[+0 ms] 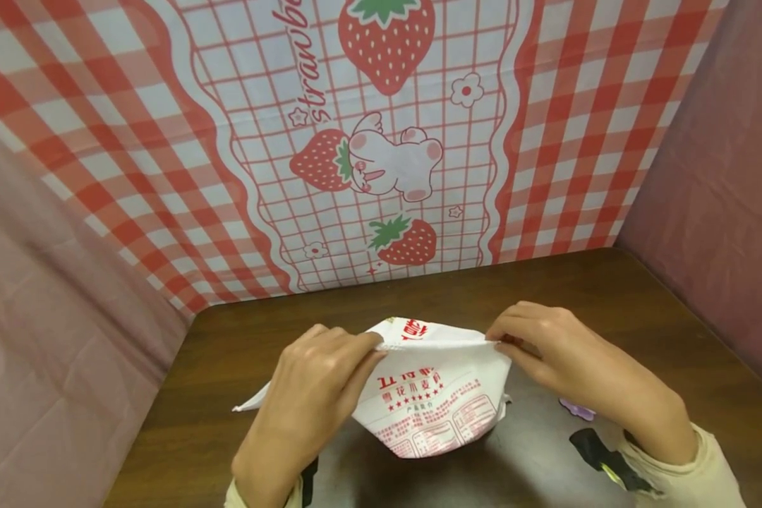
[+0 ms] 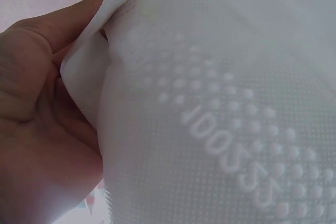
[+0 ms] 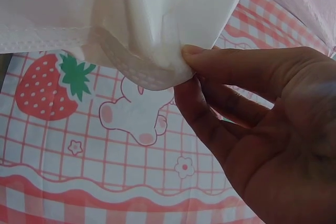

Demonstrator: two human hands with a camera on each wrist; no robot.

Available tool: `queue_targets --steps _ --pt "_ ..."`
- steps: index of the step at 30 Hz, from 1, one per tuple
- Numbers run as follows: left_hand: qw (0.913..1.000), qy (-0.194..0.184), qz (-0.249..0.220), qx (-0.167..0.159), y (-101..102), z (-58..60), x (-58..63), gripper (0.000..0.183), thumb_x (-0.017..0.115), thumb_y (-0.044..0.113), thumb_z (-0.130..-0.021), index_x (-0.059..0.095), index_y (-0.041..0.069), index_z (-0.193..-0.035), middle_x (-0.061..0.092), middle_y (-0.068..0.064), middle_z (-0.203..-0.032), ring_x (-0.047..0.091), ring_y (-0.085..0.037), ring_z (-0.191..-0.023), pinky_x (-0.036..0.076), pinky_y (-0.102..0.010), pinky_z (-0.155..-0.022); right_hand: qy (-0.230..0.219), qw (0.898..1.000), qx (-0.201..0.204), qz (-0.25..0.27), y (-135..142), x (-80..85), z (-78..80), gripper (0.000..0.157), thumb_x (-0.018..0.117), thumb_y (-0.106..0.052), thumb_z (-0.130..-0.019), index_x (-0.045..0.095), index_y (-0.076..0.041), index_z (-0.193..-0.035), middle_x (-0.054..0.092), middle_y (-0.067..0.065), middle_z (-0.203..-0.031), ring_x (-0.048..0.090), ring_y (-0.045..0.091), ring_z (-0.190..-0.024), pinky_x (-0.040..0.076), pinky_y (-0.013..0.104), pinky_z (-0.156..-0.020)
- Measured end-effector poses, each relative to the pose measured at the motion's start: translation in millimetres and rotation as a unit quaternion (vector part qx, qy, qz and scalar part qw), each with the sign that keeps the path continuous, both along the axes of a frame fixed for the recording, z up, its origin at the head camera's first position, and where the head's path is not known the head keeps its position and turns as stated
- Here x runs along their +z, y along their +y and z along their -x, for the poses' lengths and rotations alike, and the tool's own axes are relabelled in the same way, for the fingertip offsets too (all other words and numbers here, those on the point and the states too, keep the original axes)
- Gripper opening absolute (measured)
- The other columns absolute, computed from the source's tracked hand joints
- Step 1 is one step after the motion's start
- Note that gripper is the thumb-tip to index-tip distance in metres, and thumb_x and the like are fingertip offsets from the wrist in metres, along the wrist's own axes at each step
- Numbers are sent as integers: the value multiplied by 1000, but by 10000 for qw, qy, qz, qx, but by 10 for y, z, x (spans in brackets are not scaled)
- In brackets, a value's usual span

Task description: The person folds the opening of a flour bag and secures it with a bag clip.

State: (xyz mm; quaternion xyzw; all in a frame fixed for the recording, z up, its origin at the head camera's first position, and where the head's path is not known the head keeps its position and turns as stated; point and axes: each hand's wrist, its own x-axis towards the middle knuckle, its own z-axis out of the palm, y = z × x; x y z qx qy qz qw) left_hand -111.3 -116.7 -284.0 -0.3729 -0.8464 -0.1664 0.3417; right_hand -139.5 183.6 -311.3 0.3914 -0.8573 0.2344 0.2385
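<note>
A white flour bag (image 1: 428,402) with red printing is held up over the table in the head view, its upper edge folded over. My left hand (image 1: 320,384) pinches the left end of that edge between thumb and fingers. At the right end, thumb and fingertips of my right hand (image 1: 555,353) pinch the edge too. The left wrist view is mostly filled by the bag's white dotted fabric (image 2: 220,66), with the left hand (image 2: 47,108) at its fold. In the right wrist view, the right hand (image 3: 273,114) grips a stitched corner of the bag (image 3: 152,40).
Beneath the bag lies a grey mat (image 1: 540,455) on the dark wooden table (image 1: 571,282). A small purple item (image 1: 576,409) is near the right forearm. A white pointed piece (image 1: 252,402) sticks out left of the left hand. Strawberry-print cloth (image 1: 381,155) hangs behind.
</note>
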Motion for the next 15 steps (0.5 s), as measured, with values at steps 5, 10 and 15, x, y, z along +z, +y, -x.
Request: queue_targets --steps 5,10,15 --pt "9999 -8 -56 86 -18 -12 7 6 74 15 -89 70 11 -87 56 7 -63 45 -6 -53 38 -21 -47 272 9996 88 17 -10 2 21 33 81 9 -69 73 -14 -91 67 -9 -91 61 5 -82 50 17 -71" --pt "9999 10 -45 99 -20 -17 17 7 74 15 -89 68 12 -85 54 8 -61 43 -5 -52 36 -20 -46 279 9996 40 32 -16 3 16 35 82 8 -67 74 -15 -92 67 -10 -93 62 5 -83 49 16 -72" --pt "9999 -43 -12 149 -10 -28 26 10 74 15 -89 66 12 -83 52 8 -61 41 -5 -52 34 -19 -46 -78 9996 -244 -136 -43 23 -64 34 83 3 -71 74 -18 -97 66 -12 -98 60 3 -87 52 22 -69"
